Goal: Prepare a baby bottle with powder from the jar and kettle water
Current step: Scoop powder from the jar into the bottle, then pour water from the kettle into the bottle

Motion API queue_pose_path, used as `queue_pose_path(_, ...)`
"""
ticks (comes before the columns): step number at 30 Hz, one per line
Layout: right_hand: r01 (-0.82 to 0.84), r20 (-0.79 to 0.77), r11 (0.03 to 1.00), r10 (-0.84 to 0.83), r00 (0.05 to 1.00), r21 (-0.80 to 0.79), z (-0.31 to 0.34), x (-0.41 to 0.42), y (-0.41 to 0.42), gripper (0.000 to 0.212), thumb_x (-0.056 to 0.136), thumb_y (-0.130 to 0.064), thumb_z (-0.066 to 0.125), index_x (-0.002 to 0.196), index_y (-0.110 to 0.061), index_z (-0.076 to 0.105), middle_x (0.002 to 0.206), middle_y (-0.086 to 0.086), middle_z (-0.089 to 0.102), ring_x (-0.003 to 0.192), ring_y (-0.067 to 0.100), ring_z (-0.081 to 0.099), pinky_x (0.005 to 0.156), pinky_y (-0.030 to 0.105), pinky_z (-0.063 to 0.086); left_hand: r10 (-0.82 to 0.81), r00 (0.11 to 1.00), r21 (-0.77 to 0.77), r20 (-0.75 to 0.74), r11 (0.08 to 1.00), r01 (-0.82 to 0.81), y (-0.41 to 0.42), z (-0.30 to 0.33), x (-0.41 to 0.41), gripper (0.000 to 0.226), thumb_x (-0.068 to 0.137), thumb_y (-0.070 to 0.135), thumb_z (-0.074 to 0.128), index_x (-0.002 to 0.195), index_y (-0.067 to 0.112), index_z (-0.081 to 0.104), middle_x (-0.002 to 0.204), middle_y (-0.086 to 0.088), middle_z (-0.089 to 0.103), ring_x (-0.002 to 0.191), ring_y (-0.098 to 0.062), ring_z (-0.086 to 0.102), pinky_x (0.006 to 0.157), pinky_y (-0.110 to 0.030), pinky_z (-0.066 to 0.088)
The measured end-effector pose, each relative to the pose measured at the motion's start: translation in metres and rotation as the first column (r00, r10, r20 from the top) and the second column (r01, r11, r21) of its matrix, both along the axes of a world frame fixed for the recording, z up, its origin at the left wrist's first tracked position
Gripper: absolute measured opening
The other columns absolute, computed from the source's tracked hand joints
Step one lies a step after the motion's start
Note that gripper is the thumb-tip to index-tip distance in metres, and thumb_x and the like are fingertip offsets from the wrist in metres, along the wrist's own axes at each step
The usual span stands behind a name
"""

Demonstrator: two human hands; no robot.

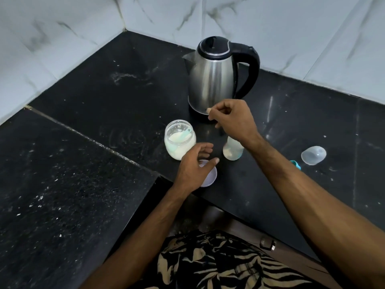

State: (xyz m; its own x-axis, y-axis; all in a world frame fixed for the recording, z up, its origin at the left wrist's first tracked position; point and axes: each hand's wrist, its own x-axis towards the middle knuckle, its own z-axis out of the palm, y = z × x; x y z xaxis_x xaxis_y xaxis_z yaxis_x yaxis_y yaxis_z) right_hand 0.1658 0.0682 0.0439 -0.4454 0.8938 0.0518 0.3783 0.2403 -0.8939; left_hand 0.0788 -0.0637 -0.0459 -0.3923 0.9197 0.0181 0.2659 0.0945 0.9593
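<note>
A glass jar [179,142] of white powder stands open on the black counter, with a teal scoop [183,136] lying inside it. Just right of the jar is the baby bottle [233,151], uncapped, with a little powder at its bottom. My right hand [231,119] hovers above the bottle, in front of the steel kettle [214,78], with its fingers curled and nothing visible in them. My left hand [194,163] is spread with relaxed fingers over the jar's pale lid [209,176], close to the jar. I cannot tell whether it touches the lid.
A clear dome cap [313,154] lies on the counter at the right. A teal bottle ring [295,164] peeks out beside my right forearm. Marble-tiled walls [291,28] meet in a corner behind the kettle. The counter edge [158,176] steps inward near my body.
</note>
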Motion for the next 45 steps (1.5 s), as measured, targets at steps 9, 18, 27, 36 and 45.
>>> queue_pose_path(9, 0.039, -0.158, 0.995, -0.054, 0.986, -0.096, 0.000, 0.047, 0.037, 0.029, 0.093, -0.029, 0.067, 0.084, -0.002, 0.071, 0.083, 0.009, 0.075, 0.062, 0.009, 0.064, 0.051, 0.021, 0.049, -0.045, 0.997, 0.002, -0.057, 0.999, 0.045, 0.044, 0.010, 0.030, 0.062, 0.074, 0.032, 0.084, 0.126, 0.032, 0.050, 0.126, 0.014, 0.056, 0.115, -0.001, 0.054, 0.096, -0.025, 0.048)
queue_pose_path(18, 0.112, -0.243, 0.987, -0.138, 0.960, -0.117, 0.007, 0.060, 0.093, 0.019, 0.092, -0.028, 0.068, 0.084, -0.010, 0.070, 0.086, 0.014, 0.073, 0.069, 0.004, 0.063, 0.053, 0.017, 0.048, -0.016, 0.993, 0.008, -0.117, 1.000, 0.017, 0.067, 0.002, 0.048, 0.060, 0.069, 0.033, 0.084, 0.122, 0.028, 0.056, 0.116, 0.012, 0.063, 0.108, -0.007, 0.061, 0.092, -0.038, 0.052)
queue_pose_path(27, 0.070, -0.345, 0.995, -0.090, 0.934, -0.069, 0.015, 0.044, 0.141, 0.013, 0.090, -0.021, 0.070, 0.085, -0.008, 0.071, 0.074, 0.007, 0.066, 0.070, 0.014, 0.057, 0.059, 0.022, 0.047, 0.024, 0.994, -0.020, -0.110, 0.999, -0.026, 0.081, 0.008, 0.040, 0.049, 0.071, 0.030, 0.085, 0.114, 0.032, 0.062, 0.107, 0.016, 0.068, 0.102, -0.004, 0.064, 0.091, -0.037, 0.053)
queue_pose_path(36, 0.185, -0.406, 0.983, -0.169, 0.898, 0.001, 0.018, 0.027, 0.176, 0.019, 0.087, -0.026, 0.072, 0.087, -0.008, 0.066, 0.077, -0.003, 0.060, 0.069, 0.007, 0.053, 0.069, 0.016, 0.047, 0.049, 0.990, -0.031, -0.131, 0.998, -0.054, 0.084, 0.008, 0.041, 0.052, 0.070, 0.034, 0.086, 0.115, 0.031, 0.061, 0.110, 0.015, 0.067, 0.105, -0.006, 0.063, 0.092, -0.035, 0.053)
queue_pose_path(45, -0.010, -0.140, 0.999, 0.016, 0.990, 0.041, 0.011, 0.014, 0.188, 0.051, 0.085, -0.059, 0.064, 0.075, -0.010, 0.059, 0.068, -0.008, 0.055, 0.061, 0.005, 0.048, 0.064, 0.021, 0.039, 0.033, 0.988, -0.028, -0.149, 0.999, -0.037, 0.084, 0.008, 0.041, 0.052, 0.070, 0.035, 0.085, 0.116, 0.031, 0.061, 0.110, 0.014, 0.068, 0.105, -0.007, 0.064, 0.091, -0.033, 0.053)
